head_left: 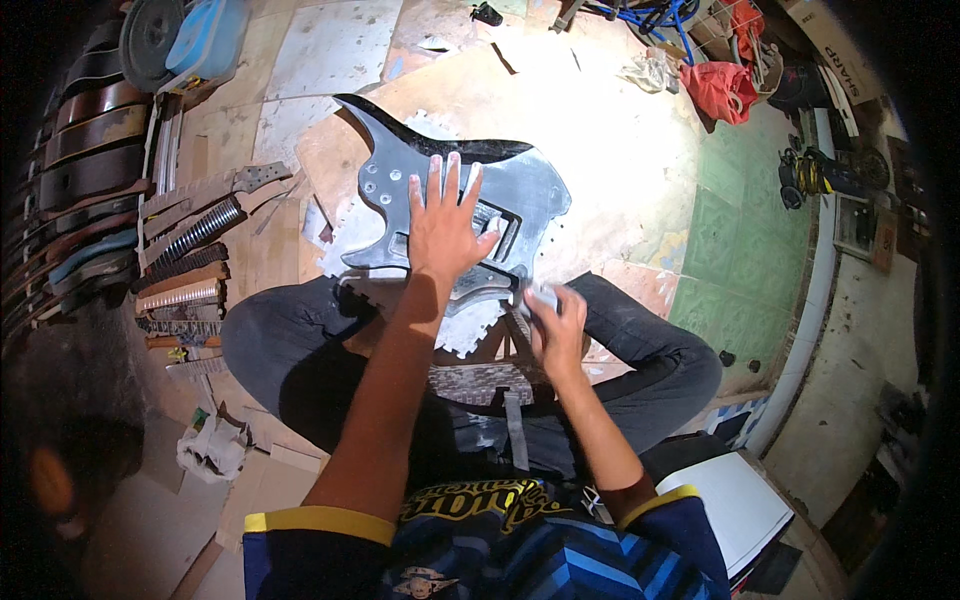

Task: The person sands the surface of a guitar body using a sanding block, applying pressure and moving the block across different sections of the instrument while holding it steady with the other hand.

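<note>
A grey, pointed electric guitar body (400, 190) with a black upper edge lies across my lap, over a white foam mat (345, 235). My left hand (445, 225) rests flat on the middle of the body, fingers spread. My right hand (555, 325) presses a small pale piece, apparently sandpaper (540, 297), against the body's lower right edge. My legs in dark trousers (290, 345) are crossed beneath it.
Several guitar necks (190, 255) lie in a row at the left, with guitar bodies (90, 140) stacked beyond them. Red bags (722, 88) and a blue bicycle frame (650, 15) sit at the top right. A white board (735, 505) lies at the lower right.
</note>
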Available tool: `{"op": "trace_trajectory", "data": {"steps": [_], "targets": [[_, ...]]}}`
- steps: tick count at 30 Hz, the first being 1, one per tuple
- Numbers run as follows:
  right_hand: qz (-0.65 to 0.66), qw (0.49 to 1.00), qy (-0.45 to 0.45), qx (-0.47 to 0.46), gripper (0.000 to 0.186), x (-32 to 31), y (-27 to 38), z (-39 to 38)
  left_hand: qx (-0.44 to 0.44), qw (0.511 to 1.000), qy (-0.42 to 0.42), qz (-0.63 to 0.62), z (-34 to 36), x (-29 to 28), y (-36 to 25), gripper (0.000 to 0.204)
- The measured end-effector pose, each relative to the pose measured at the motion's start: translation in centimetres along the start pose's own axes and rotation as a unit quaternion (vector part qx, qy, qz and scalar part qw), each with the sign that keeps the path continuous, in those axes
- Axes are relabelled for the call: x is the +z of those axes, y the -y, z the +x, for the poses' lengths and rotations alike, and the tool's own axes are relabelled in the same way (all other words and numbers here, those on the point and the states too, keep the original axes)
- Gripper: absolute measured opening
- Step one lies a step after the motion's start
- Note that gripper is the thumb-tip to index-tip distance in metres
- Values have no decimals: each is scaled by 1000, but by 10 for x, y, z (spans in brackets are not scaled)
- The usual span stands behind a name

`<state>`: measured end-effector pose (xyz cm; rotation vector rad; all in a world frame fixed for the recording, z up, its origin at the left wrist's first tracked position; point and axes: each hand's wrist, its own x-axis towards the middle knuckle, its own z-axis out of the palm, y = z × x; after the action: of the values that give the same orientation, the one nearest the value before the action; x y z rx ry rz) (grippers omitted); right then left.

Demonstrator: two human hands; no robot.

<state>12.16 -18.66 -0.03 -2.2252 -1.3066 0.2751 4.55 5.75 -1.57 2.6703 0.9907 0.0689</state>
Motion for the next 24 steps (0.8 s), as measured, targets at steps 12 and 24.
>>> {"op": "trace_trajectory", "data": {"steps": [12, 24], "targets": [[32, 998, -33, 34, 63, -2, 0, 60, 7, 1000, -25, -3, 0, 0, -3, 86], [3, 995, -88, 54, 53, 5, -20, 126, 8, 999, -37, -6, 4, 3, -2, 87]]}}
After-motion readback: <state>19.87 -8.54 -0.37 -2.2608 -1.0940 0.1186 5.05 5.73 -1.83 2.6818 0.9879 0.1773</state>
